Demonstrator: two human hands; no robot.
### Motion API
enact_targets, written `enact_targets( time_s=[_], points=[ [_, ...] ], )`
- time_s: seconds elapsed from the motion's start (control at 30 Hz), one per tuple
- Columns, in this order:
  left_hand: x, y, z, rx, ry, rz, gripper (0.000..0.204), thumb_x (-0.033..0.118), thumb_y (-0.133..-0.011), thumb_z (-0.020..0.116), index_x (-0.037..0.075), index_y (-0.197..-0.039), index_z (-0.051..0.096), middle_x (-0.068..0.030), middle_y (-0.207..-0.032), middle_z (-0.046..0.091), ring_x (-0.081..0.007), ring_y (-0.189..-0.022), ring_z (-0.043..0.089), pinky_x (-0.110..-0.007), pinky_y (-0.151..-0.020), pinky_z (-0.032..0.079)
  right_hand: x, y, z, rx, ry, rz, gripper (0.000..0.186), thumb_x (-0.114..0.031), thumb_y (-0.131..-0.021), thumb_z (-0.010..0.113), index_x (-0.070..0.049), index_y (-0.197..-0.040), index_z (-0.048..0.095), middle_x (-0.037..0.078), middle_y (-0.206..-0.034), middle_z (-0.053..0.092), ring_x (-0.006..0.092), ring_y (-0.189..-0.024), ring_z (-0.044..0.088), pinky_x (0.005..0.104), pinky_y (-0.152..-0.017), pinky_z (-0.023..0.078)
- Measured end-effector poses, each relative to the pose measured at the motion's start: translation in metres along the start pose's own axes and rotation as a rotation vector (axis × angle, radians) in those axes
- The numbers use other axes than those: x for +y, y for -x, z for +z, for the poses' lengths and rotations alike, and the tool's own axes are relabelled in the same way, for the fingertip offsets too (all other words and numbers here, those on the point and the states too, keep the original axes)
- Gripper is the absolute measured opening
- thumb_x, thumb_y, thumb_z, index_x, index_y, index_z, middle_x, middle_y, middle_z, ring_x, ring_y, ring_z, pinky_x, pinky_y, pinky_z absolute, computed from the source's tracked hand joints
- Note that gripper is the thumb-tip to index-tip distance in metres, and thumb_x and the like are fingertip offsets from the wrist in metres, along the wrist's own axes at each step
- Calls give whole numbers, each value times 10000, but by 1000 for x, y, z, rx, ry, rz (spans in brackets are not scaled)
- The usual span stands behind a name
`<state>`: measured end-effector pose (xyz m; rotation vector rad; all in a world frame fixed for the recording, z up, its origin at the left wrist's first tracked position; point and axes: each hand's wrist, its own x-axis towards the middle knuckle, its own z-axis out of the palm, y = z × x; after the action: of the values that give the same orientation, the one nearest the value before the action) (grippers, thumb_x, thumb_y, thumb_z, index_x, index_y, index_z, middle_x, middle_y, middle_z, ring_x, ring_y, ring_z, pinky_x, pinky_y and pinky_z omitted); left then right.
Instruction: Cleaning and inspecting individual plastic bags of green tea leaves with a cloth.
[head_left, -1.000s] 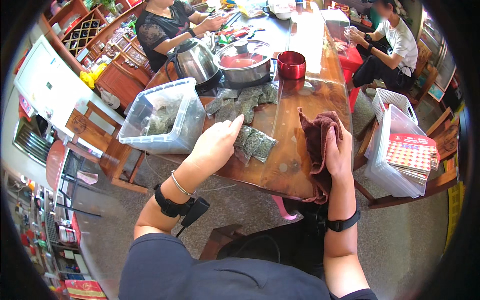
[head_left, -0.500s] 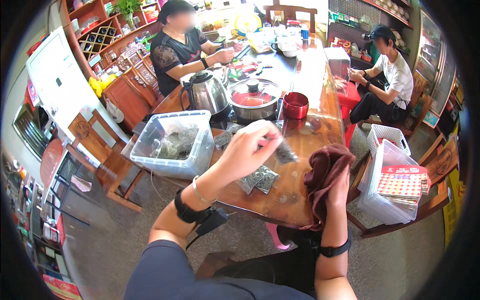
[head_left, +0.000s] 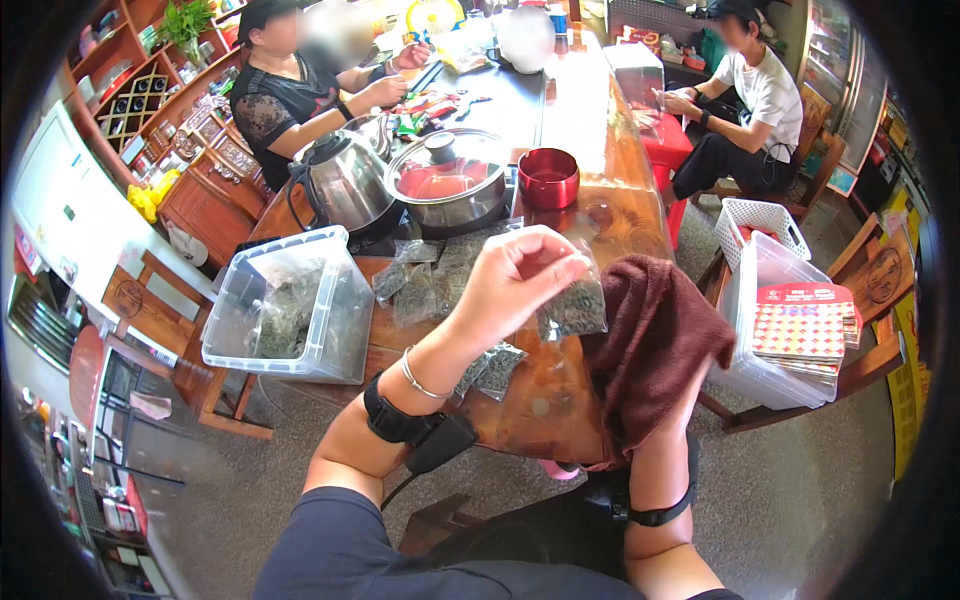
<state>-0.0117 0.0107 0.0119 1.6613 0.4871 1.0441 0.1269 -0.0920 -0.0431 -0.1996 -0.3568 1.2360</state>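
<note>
Brown cloth (head_left: 648, 345) mostly hides the right hand (head_left: 684, 400).

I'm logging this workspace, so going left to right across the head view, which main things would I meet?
Clear plastic bin, lidded steel pot, clear packet held in the left hand, brown cloth, clear box with patterned sheets.

Brn cloth (head_left: 650, 345); clear pkt (head_left: 571, 302), dk grn bits (head_left: 578, 316); red pot (head_left: 548, 180); red/wht patt. sheets (head_left: 800, 335).
</note>
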Motion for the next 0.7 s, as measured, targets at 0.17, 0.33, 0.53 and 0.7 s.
enact_targets(
  time_s=[0.17,0.33,0.53,0.7],
  points=[
    [-1,13,11,-156,-45,-92,53,52,-773,612,14,-763,576,36,-700,539,4,-629,453,-145,-536,379,-3,10,33,0,984,-57,658,-241,-732,603,23,-1253,302,104,-1227,394,216,-1153,361,313,-971,254],
    [-4,16,11,-213,-2,-113,78,81,-787,605,31,-765,549,56,-685,503,7,-622,437,-144,-531,363,2,12,28,10,999,-159,525,-118,-744,531,10,-1221,353,93,-1195,427,197,-1087,418,293,-944,293],
    [1,15,7,-273,168,-224,87,100,-807,582,22,-807,542,49,-724,519,3,-653,446,-147,-567,370,6,7,21,-11,522,-193,446,-209,-863,366,-36,-1267,291,118,-1217,415,242,-1120,410,359,-975,286],
    [5,16,13,-351,241,-187,95,94,-808,577,11,-834,537,19,-758,532,-27,-694,472,-175,-624,397,5,10,15,185,568,-221,443,-218,-864,404,-18,-1249,313,119,-1183,443,234,-1075,451,346,-936,338]
  ],
)
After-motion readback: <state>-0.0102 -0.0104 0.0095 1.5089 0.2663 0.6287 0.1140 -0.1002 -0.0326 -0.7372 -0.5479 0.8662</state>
